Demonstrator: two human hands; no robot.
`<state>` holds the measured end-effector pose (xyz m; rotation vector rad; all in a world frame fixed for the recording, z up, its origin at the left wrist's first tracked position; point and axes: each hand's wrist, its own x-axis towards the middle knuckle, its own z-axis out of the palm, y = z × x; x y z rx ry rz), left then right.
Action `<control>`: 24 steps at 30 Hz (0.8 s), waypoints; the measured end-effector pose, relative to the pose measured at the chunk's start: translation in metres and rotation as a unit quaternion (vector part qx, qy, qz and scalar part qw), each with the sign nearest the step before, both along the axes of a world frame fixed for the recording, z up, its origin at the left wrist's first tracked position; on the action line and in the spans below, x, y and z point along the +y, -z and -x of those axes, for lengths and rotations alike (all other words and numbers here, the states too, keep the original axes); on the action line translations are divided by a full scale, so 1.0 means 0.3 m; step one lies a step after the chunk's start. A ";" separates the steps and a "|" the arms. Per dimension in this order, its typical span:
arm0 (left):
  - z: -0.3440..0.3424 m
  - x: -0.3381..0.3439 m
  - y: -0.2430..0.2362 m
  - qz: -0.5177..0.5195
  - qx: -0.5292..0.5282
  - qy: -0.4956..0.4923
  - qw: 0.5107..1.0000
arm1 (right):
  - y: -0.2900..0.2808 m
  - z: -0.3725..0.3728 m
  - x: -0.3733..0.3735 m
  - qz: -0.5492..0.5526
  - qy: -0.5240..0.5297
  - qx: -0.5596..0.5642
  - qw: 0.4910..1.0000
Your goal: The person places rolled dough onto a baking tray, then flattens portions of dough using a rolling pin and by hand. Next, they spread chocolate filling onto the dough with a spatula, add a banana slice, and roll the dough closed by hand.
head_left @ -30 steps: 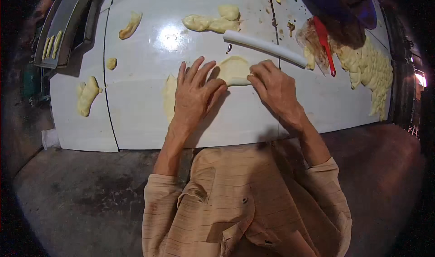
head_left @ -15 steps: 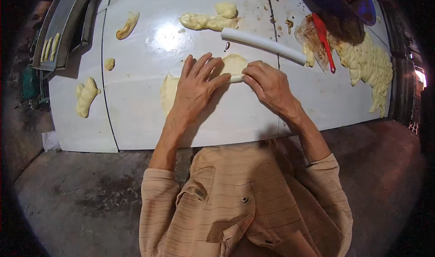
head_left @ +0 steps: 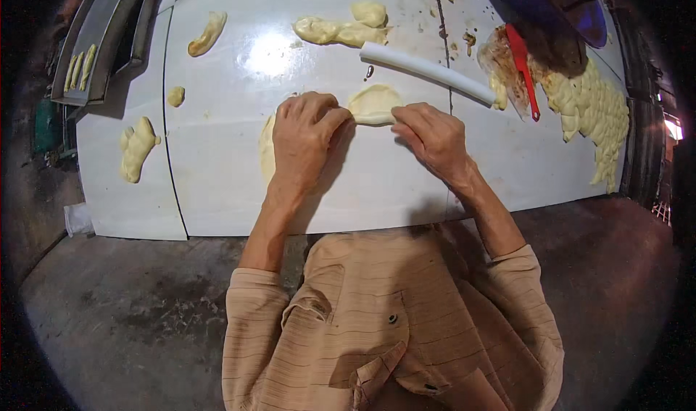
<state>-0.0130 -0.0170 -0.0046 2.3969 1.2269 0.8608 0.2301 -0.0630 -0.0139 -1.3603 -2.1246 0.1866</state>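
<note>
On the white worktop (head_left: 217,157), a thin oval of pale dough (head_left: 373,99) has its near edge rolled into a narrow tube between my hands. My left hand (head_left: 306,132) has its fingers curled at the roll's left end, fingertips mostly hidden; a flat dough piece (head_left: 267,151) shows partly behind that hand. My right hand (head_left: 431,135) pinches the right end of the roll with thumb and fingers. Just beyond the oval lies a white plastic rolling rod (head_left: 428,73), slanting down to the right.
Dough lumps (head_left: 134,150) lie left and behind. A metal tray (head_left: 101,34) holding several dough sticks stands far left. At the right are a red spatula (head_left: 522,59) on a smeared bag, a large dough sheet (head_left: 587,114) and a dark purple item (head_left: 544,5).
My left hand's fingers have curled in from a spread position onto the roll's end. The roll sits slightly farther from me than a second ago, and my right hand has shifted forward with it.
</note>
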 end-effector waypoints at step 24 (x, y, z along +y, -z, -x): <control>-0.045 0.024 -0.001 -0.002 0.074 0.012 0.997 | -0.013 -0.004 0.089 0.009 0.023 -0.102 0.994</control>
